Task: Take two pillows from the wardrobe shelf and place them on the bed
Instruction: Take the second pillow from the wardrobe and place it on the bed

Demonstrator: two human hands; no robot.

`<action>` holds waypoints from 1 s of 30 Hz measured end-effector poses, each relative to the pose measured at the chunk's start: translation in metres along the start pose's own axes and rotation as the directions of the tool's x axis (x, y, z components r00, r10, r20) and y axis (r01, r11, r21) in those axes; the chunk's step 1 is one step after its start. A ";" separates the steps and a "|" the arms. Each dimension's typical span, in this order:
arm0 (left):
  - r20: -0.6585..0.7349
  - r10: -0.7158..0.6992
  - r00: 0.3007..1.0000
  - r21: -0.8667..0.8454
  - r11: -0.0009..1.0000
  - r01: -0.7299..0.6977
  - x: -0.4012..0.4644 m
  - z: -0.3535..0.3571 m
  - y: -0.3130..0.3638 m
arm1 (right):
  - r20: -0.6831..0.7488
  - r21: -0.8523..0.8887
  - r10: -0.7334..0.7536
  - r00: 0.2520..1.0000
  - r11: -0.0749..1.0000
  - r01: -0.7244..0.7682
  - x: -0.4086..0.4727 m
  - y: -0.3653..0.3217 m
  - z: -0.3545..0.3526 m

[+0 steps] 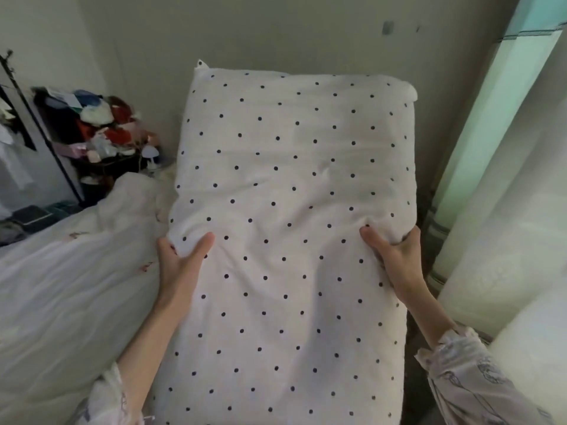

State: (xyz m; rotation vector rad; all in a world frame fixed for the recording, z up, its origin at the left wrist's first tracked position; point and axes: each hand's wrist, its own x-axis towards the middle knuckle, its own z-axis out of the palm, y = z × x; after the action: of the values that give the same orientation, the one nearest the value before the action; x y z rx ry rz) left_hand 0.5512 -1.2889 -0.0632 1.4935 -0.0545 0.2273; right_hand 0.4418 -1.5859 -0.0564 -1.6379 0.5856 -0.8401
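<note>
One white dotted pillow held out lengthwise over the bed, two hands on it, left hand pinching its left edge, right hand gripping its right edge, thumbs on top, one cluttered shelf behind

A cluttered shelf (clothes and small items heaped) stands far left; pale curtains hang right

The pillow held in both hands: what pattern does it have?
White with small dark dots, head view.
</note>
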 end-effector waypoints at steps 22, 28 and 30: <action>-0.106 -0.056 0.993 0.033 0.998 0.059 0.258 0.330 -0.083 | 0.120 0.047 0.030 0.992 0.998 -0.035 0.437 0.094 0.062; -0.148 -0.134 0.980 0.018 0.990 0.138 0.312 0.406 -0.103 | 0.179 0.033 0.057 0.982 0.997 -0.063 0.548 0.113 0.080; -0.172 -0.135 0.976 0.022 0.990 0.141 0.330 0.426 -0.111 | 0.194 0.019 0.053 0.980 0.998 -0.058 0.577 0.119 0.089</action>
State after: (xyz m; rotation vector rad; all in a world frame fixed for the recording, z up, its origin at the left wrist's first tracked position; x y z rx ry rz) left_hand 0.9386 -1.6798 -0.0801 1.4994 0.1908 0.2439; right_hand 0.8760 -1.9944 -0.0564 -1.6508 0.4801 -0.6365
